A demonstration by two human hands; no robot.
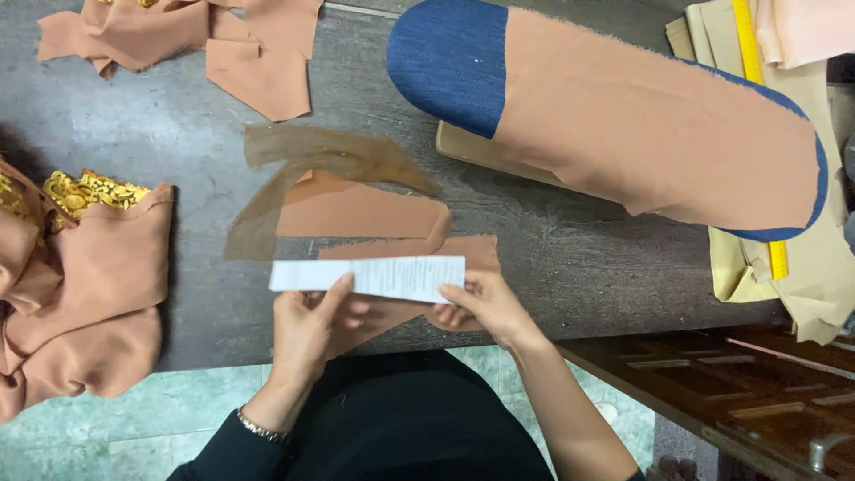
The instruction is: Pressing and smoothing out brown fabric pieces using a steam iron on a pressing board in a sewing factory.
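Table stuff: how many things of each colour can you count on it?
Peach-brown cloth pieces, loose on the table: 3 (scrap pile, bundle with gold trim, cut pieces under the hands)
Sheer brown fabric piece: 1
White paper strip, held by left hand and right hand: 1
Blue padded board: 1
Yellow ruler: 1
Total: 7

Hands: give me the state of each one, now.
Left hand: closed on the paper strip, thumb on top.
Right hand: closed on the strip's other end, over the fabric piece.
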